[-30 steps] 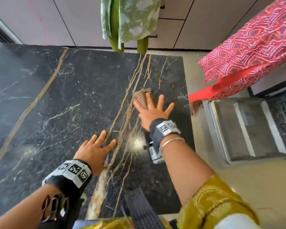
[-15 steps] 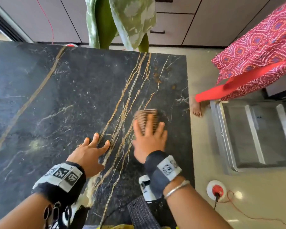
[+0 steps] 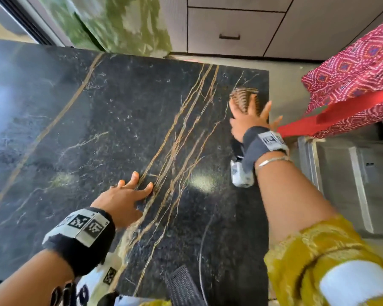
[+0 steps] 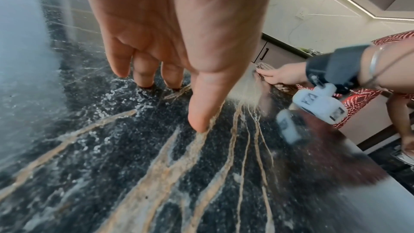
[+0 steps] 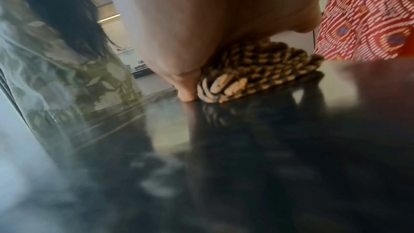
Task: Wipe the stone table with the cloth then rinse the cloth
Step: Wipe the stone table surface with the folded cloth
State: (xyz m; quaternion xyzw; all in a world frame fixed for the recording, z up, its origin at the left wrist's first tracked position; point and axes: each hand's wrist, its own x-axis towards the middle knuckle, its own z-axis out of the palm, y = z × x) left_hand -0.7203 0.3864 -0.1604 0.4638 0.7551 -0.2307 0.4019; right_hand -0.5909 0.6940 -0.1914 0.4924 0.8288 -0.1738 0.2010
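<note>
Tabletop point(image 3: 97, 129): polished black stone, flat and glossy, speckled white, with thin gold-brown veins running lengthwise; it reflects light and my arms.
Cloth point(image 3: 243, 97): a small bunched wad, ribbed weave in tan and dark brown stripes, lying on the tabletop near its far right corner, close to the right edge.
Right hand point(image 3: 248, 122): my arm is stretched well forward, palm down on the cloth, fingers straight and spread, pressing it flat against the stone; the thumb tip touches the stone just beside the cloth in the right wrist view.
Left hand point(image 3: 122, 199): planted on the tabletop nearer to me, fingers spread and nearly straight, tips touching the stone beside the veins; it holds nothing.
Hands together: well apart, the right far ahead of the left.
Wrists: each wears a dark band with a white coded tag.
Sleeve point(image 3: 318, 250): mustard-yellow, textured fabric on my right upper arm.
</note>
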